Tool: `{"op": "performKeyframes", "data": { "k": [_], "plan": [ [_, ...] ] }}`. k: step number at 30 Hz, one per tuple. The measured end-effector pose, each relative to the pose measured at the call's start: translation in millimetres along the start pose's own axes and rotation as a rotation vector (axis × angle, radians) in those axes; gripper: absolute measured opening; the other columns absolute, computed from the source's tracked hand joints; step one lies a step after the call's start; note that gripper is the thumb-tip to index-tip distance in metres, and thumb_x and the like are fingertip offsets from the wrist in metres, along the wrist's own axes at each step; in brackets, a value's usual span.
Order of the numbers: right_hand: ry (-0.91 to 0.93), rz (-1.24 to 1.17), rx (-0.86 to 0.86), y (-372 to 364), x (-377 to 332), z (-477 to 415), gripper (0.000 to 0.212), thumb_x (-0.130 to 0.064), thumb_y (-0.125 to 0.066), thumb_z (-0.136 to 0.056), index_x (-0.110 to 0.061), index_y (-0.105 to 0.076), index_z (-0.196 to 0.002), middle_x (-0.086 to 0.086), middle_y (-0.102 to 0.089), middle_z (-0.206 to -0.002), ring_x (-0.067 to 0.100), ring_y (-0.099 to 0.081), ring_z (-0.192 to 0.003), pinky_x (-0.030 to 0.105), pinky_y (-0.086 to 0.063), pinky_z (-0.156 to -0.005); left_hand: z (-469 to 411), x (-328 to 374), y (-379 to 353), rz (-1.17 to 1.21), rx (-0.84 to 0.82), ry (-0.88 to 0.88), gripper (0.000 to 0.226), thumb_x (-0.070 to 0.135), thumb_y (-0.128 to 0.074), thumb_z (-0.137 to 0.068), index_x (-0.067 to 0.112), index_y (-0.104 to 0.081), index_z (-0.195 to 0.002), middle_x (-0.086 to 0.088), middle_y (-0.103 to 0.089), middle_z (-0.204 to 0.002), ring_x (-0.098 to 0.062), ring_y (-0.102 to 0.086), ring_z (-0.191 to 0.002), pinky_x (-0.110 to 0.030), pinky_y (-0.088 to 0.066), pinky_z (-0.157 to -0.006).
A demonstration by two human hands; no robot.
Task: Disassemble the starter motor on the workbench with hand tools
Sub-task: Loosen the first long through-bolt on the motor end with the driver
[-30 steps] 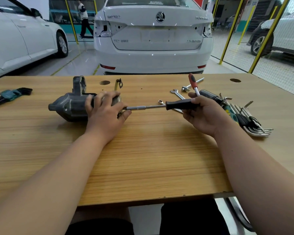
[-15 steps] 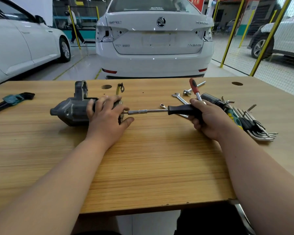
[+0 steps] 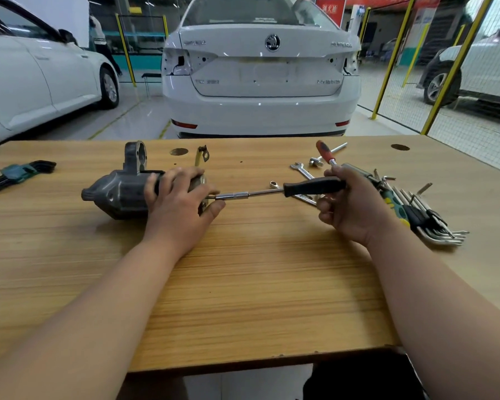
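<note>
Gripping the starter motor [image 3: 119, 194], left hand [image 3: 179, 203]; right hand [image 3: 350, 206] clasps nut driver [image 3: 272, 192].

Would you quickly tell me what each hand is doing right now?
Left hand: closed over the starter motor, steadying it.
Right hand: gripping the black-handled driver.

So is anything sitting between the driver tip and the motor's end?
Nothing visible does. The driver runs clear from the right hand to the motor end, where the left hand hides the contact.
</note>
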State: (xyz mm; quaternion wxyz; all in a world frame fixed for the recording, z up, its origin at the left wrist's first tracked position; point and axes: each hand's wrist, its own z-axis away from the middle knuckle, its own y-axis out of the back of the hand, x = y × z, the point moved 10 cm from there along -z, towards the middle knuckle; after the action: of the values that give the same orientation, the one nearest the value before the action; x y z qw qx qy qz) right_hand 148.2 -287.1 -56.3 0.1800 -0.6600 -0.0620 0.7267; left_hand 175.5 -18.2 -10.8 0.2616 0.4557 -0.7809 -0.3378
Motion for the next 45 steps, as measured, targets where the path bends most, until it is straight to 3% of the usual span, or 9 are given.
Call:
{"op": "performKeyframes", "data": {
  "k": [2, 7, 13, 15, 22, 29, 33, 39, 45],
  "plan": [
    [0.072, 0.223, 0.124, 10.2, -8.9, 1.0, 0.036, -0.054, -0.055, -0.092, -0.021, -0.06, -0.104, 0.003, -0.065, -0.086, 0.011, -0.055, -0.05, 0.026, -0.045, -0.047, -0.2, 0.1, 0.8, -0.004, 0.001, 0.002, 0.032, 0.055, -0.052, -0.087, 0.035, -0.066, -0.109, 0.001, -0.041, -0.141, -0.024, -0.019, -0.137, -0.041, 0.003, -0.111],
    [0.299, 0.601, 0.229, 15.7, -32.8, 8.3, 0.039, -0.054, -0.051, -0.096, -0.018, -0.065, -0.096, -0.004, -0.055, -0.051, 0.009, -0.045, -0.038, 0.023, -0.038, -0.037, 0.9, 2.2, 1.0, -0.025, -0.006, -0.001, 0.032, 0.054, -0.059, -0.083, 0.036, -0.065, -0.109, 0.002, -0.041, -0.14, -0.024, -0.02, -0.136, -0.038, 0.004, -0.11],
    [0.311, 0.476, 0.137, 10.6, -32.9, 7.1, 0.01, -0.035, -0.063, -0.095, -0.028, -0.063, -0.102, 0.003, -0.065, -0.072, 0.013, -0.056, -0.053, 0.03, -0.051, -0.054, -0.3, 2.1, 2.2, -0.037, -0.004, 0.0, 0.037, 0.05, -0.064, -0.081, 0.035, -0.063, -0.115, 0.002, -0.042, -0.138, -0.024, -0.022, -0.135, -0.037, 0.003, -0.109],
    [0.216, 0.324, 0.109, 13.1, -22.4, 1.5, 0.018, -0.021, -0.066, -0.094, -0.033, -0.062, -0.107, 0.006, -0.069, -0.085, 0.013, -0.059, -0.058, 0.031, -0.052, -0.059, 0.0, 2.7, 1.8, -0.038, -0.01, 0.001, 0.038, 0.05, -0.065, -0.08, 0.035, -0.062, -0.116, 0.002, -0.042, -0.139, -0.024, -0.022, -0.135, -0.037, 0.004, -0.109],
    [0.027, -0.063, -0.004, 5.0, -2.7, -5.3, 0.015, 0.003, -0.05, -0.092, -0.01, -0.056, -0.096, 0.007, -0.056, -0.083, 0.01, -0.053, -0.057, 0.025, -0.048, -0.053, 0.3, 2.6, 2.4, -0.03, -0.023, 0.008, 0.039, 0.051, -0.064, -0.08, 0.037, -0.061, -0.117, 0.004, -0.04, -0.14, -0.023, -0.02, -0.137, -0.038, 0.006, -0.11],
    [0.014, 0.055, 0.127, 8.8, -1.3, -2.7, 0.025, -0.039, -0.055, -0.097, -0.016, -0.061, -0.103, 0.007, -0.062, -0.092, 0.017, -0.056, -0.065, 0.03, -0.049, -0.056, 0.8, 0.7, 1.6, 0.0, -0.029, 0.013, 0.046, 0.065, -0.045, -0.082, 0.035, -0.066, -0.11, 0.003, -0.041, -0.141, -0.023, -0.02, -0.136, -0.036, 0.006, -0.109],
    [0.107, 0.51, 0.272, 20.8, -16.6, -3.0, 0.046, -0.064, -0.046, -0.094, -0.023, -0.061, -0.109, 0.007, -0.066, -0.087, 0.013, -0.06, -0.057, 0.032, -0.05, -0.057, -0.4, -0.8, 0.9, 0.031, -0.021, 0.02, 0.048, 0.06, -0.033, -0.088, 0.034, -0.068, -0.107, 0.003, -0.041, -0.141, -0.024, -0.02, -0.137, -0.039, 0.004, -0.11],
    [0.118, 0.722, 0.267, 23.9, -20.6, -3.4, 0.046, -0.062, -0.035, -0.099, -0.025, -0.062, -0.097, -0.008, -0.054, -0.047, 0.005, -0.045, -0.034, 0.023, -0.037, -0.037, -0.1, -1.5, 0.6, 0.019, -0.017, 0.022, 0.042, 0.055, -0.039, -0.091, 0.031, -0.069, -0.107, 0.001, -0.042, -0.14, -0.027, -0.022, -0.135, -0.042, 0.002, -0.11],
    [0.171, 0.54, 0.195, 16.7, -22.2, -1.3, 0.034, -0.047, -0.05, -0.099, -0.015, -0.062, -0.099, 0.0, -0.054, -0.057, 0.012, -0.047, -0.043, 0.026, -0.04, -0.043, 0.2, -1.8, 0.5, 0.009, -0.006, 0.022, 0.033, 0.052, -0.047, -0.093, 0.031, -0.069, -0.106, 0.001, -0.041, -0.141, -0.025, -0.02, -0.136, -0.04, 0.003, -0.11]
  ]
}}
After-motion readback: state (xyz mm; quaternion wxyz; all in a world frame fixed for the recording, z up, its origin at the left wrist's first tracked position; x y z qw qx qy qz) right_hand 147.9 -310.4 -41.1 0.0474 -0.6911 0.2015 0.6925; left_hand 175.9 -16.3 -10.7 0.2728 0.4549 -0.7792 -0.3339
